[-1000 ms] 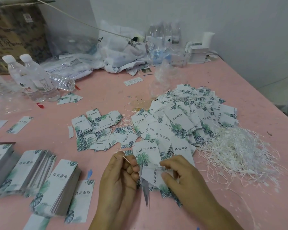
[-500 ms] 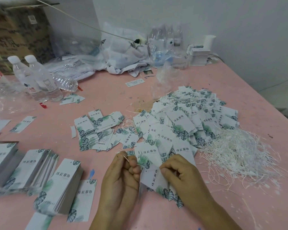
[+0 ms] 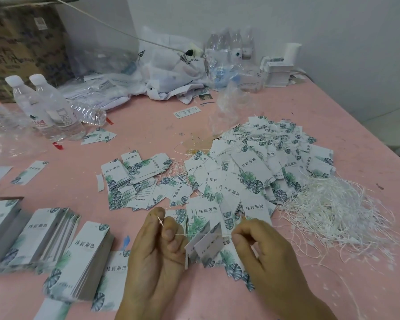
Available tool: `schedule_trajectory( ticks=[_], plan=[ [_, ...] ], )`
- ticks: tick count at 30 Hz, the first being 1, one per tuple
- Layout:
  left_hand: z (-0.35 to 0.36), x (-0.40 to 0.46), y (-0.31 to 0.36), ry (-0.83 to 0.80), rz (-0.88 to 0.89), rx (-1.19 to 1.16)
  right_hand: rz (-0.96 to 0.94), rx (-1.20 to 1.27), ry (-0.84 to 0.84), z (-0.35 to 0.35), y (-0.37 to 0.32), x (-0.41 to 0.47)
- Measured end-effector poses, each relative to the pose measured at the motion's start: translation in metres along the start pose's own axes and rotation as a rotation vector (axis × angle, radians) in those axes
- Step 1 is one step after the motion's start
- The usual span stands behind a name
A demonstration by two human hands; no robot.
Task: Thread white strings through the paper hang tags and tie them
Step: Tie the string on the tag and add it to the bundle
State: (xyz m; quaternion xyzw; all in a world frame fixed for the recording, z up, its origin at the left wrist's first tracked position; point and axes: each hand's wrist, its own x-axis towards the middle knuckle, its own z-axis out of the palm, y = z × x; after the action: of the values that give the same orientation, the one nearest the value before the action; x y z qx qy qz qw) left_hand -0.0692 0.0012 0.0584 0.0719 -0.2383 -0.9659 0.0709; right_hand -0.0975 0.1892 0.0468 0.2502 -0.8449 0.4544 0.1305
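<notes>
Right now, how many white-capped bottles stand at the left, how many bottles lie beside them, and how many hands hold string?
Standing white-capped bottles: 2
Bottle lying down: 1
Hands (left, right) pinching the string: 2
Total: 5

The scene is evenly and softly lit, with only faint shadows cast. Wide-angle bending is seen at the edges, and the tag stacks (image 3: 44, 245) at lower left are smeared by blur.

Blurred tag stacks (image 3: 14, 239), cut off left.

A pink table (image 3: 148, 125) stands against plain white walls (image 3: 333, 31), evenly lit.
</notes>
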Motion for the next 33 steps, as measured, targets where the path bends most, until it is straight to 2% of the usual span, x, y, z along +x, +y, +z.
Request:
schedule_trajectory(
  ticks=[4, 8, 12, 16, 20, 23, 26, 33],
  plan=[
    [-0.006, 0.0, 0.003, 0.06, 0.047, 0.015, 0.423, 0.517, -0.34, -0.003, 0.002, 0.003],
    [-0.009, 0.001, 0.008, 0.053, 0.066, 0.008, 0.547, 0.904, -0.565, -0.014, 0.0, 0.01],
    [-0.009, 0.002, 0.015, -0.013, 0.077, -0.016, 0.601, 1.135, -0.609, -0.017, 0.0, 0.011],
    [-0.007, 0.002, 0.008, -0.018, 0.065, 0.078, 0.687, 1.415, -0.494, -0.019, -0.001, 0.012],
    [-0.005, -0.004, -0.016, 0.001, 0.06, 0.405, 0.722, 1.347, -0.325, -0.018, -0.001, 0.012],
    [-0.004, -0.009, -0.03, -0.101, 0.063, 0.573, 0.659, 1.225, -0.217, -0.015, 0.0, 0.011],
    [-0.006, -0.011, -0.035, -0.161, 0.058, 0.639, 0.577, 1.111, -0.153, -0.014, 0.001, 0.009],
    [-0.01, -0.012, -0.043, -0.142, 0.061, 0.688, 0.475, 0.845, -0.101, -0.014, -0.004, 0.008]
  ],
)
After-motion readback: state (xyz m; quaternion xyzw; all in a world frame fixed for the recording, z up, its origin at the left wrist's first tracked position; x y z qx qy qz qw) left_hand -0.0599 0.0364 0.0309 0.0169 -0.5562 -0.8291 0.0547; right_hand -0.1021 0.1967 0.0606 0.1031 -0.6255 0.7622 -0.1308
